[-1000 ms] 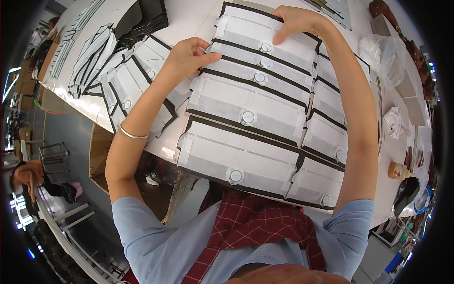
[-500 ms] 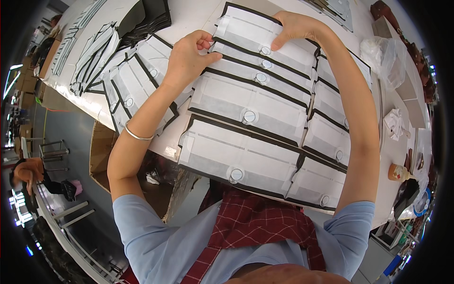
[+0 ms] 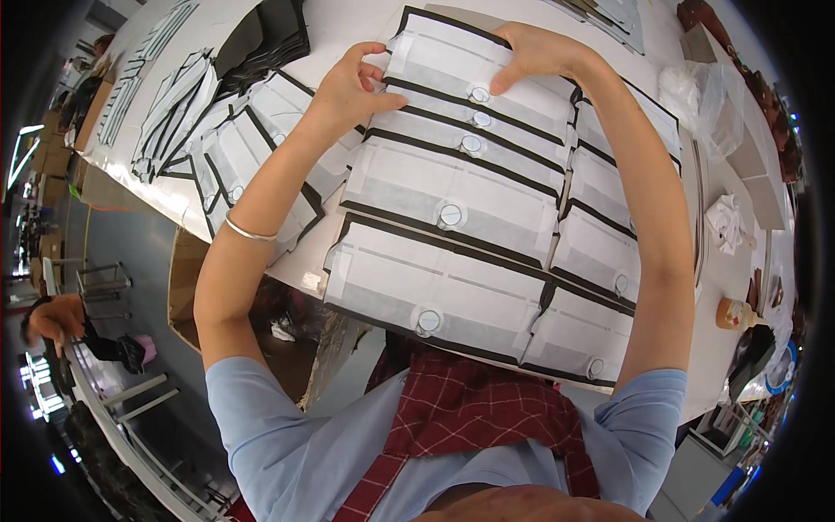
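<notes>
Flat white panels with black edging and a small round clear disc each lie overlapped in rows on the table; the nearest panel (image 3: 435, 291) is close to my body. At the far end, my right hand (image 3: 539, 56) grips the farthest white panel (image 3: 448, 52), thumb on its face and the other fingers out of sight over its far edge. My left hand (image 3: 352, 96) is at that panel's left edge, fingers apart. Its thumb rests by the black edging of the panels beneath, and its index finger reaches toward the upper left corner.
More white panels (image 3: 248, 148) lie fanned out on the left, beside a stack of black sheets (image 3: 265, 43). A clear plastic bag (image 3: 718, 104) and a small bottle (image 3: 735, 314) are on the right. Below the table's left edge stands a cardboard box (image 3: 187, 278). Another person (image 3: 61, 322) is far left.
My left hand's index finger has straightened upward, away from the thumb. The farthest panel and my hands have shifted slightly left in view. My right hand keeps its grip.
</notes>
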`<state>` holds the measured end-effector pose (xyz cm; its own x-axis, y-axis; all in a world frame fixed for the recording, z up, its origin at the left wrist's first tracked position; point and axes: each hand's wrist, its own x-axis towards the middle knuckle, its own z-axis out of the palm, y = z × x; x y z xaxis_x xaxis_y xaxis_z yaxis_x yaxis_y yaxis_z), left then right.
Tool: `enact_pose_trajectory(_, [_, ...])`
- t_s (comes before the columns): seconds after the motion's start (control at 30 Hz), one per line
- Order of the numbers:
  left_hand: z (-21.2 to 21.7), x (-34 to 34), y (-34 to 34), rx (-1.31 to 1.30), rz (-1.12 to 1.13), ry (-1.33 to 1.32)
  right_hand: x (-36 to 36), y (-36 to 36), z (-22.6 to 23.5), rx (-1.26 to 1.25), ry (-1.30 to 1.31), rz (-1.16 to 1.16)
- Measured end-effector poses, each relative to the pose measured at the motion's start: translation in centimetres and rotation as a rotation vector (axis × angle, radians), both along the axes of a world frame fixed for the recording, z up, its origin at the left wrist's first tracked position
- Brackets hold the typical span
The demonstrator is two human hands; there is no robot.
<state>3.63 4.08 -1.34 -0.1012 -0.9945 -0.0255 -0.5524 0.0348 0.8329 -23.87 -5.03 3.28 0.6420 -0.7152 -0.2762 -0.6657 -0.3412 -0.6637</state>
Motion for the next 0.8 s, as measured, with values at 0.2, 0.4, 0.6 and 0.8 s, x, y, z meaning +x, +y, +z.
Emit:
enact_pose_trajectory(0.2, [0.7,-0.8,-1.4,0.026,-0.011,0.058,-0.2,-0.3,-0.5,0.02,-0.031,0.006])
enact_pose_trajectory(0.4, [2.9,-2.1,-2.4,0.138,-0.176,0.015,-0.7,-0.6,-1.1,-0.02,-0.033,0.019])
enact_pose_trajectory(0.6, [2.4,-1.2,-4.5,0.012,-0.234,-0.202,-0.6,-0.8,-1.3,-0.036,-0.037,0.021])
enact_pose_trajectory(0.8, [2.0,-1.2,-5.2,-0.023,-0.264,-0.193,-0.6,-0.5,-1.1,-0.018,-0.062,0.023])
